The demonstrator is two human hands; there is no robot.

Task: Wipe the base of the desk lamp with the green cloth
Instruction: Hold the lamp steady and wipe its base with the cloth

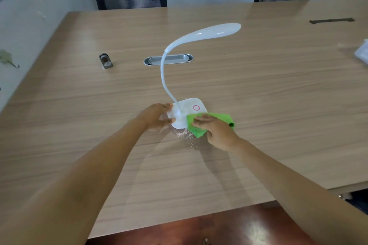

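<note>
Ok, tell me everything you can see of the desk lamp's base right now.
The lamp base is a white, glossy, plastic-looking square with rounded corners and a pink ring on top. It sits flat on the wooden table, and the white bendy neck rises from its near-left part. The left hand steadies its left edge; the right hand presses the green cloth on its near-right corner. Pale crumbs lie on the table just in front.
</note>
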